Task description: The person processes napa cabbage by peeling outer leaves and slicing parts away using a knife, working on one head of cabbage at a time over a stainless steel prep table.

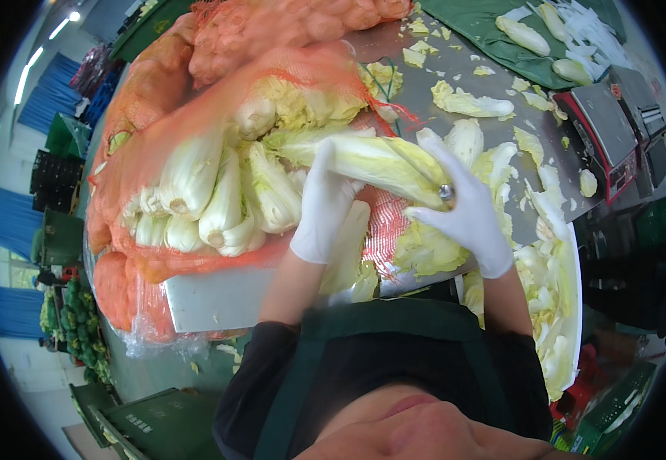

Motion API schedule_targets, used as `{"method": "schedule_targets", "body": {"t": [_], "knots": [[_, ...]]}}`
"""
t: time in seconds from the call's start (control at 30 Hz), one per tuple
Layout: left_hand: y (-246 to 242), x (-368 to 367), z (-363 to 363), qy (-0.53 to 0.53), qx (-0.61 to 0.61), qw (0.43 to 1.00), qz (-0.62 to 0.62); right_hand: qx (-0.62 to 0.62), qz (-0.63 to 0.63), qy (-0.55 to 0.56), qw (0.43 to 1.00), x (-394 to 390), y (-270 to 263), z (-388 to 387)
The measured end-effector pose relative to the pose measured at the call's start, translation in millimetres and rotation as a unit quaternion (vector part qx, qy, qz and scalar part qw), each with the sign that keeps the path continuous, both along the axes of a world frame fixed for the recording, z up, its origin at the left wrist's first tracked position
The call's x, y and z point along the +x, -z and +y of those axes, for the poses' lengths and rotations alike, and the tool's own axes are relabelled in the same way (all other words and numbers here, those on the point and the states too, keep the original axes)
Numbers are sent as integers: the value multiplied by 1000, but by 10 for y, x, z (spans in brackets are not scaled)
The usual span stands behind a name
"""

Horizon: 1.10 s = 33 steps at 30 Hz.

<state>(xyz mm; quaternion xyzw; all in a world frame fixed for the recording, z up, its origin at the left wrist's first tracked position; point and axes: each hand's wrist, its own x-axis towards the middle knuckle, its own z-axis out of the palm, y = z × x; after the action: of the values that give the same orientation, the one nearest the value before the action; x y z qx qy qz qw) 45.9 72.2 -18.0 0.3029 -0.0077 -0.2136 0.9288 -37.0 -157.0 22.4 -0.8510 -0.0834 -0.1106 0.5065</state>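
A long, pale yellow-green napa cabbage (387,158) lies crosswise between my two white-gloved hands. My left hand (322,204) grips it near its left part, thumb up along the near side. At the other end, my right hand (471,213) cups the cabbage with thumb and fingers spread around it. A small shiny metal piece (446,192) shows by the right palm; what it belongs to is hidden. To the left, several whole napa cabbages (192,172) lie in an open orange mesh sack (131,172). Loose outer leaves (430,247) lie beneath my right hand.
Further filled mesh sacks (287,26) rest at the back of the metal table (381,43). A scale (606,123) stands at the right, near trimmed cabbages (522,35) on green cloth. A white container (575,322) of leaves is beside my right arm; green bins (154,422) stand lower left.
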Motion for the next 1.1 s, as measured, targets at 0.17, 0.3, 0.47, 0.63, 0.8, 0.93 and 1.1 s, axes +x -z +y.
{"method": "schedule_targets", "body": {"t": [0.17, 0.3, 0.47, 0.63, 0.8, 0.93, 1.1], "knots": [[-289, -139, 21, 31, 83, 990, -114, 399, 250, -33, 882, 150, 207, -326], [-348, -135, -83, 28, 153, 973, -169, 527, 257, 9, 810, 116, 317, -293], [-193, -129, -95, 46, 386, 867, -313, 587, 294, 14, 754, 145, 460, -650], [-105, -602, 299, 154, 726, 492, -455, 579, 284, 189, 740, 562, 352, -1374], [46, -1105, 492, 145, 797, 356, -465, 544, 76, 284, 786, 1413, 541, -2613], [415, -1085, 533, 120, 810, 413, -398, 474, 9, 301, 827, 1924, 239, -2980], [414, -1011, 434, 10, 681, 633, -367, 103, 95, 117, 983, 1784, 433, -2045]]}}
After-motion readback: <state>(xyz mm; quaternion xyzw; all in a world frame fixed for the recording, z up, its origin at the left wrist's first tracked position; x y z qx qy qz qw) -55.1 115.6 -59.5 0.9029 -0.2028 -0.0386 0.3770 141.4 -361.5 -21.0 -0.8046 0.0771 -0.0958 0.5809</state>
